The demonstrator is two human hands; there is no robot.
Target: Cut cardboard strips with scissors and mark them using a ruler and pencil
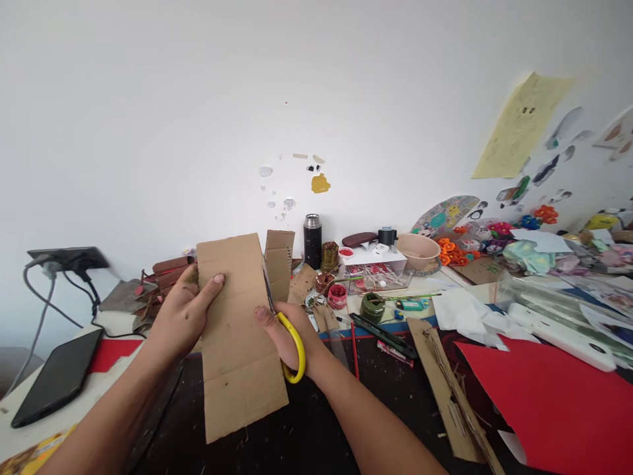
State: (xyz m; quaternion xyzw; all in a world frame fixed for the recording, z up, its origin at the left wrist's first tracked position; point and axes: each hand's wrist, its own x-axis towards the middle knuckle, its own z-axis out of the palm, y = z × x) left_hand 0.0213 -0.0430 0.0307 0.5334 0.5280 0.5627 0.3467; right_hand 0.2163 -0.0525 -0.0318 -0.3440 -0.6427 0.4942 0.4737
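A long brown piece of cardboard (237, 343) is held up in front of me, with fold lines across it. My left hand (185, 307) grips its left edge, thumb on the near face and fingers behind. My right hand (291, 333) is closed on scissors with yellow handles (299, 349). Their blades lie along the cardboard's right edge, partly hidden by it. Behind the blades a narrower cardboard flap (279, 260) stands up; whether it joins the held piece I cannot tell.
A black thermos (312, 243), paint jars (337, 297), a clear box and a beige bowl (420, 251) stand along the wall. A utility knife (383, 335), cardboard strips (442, 396) and red paper (554, 402) lie to the right. At left are a tablet (57, 377) and a power strip (69, 257) with cables.
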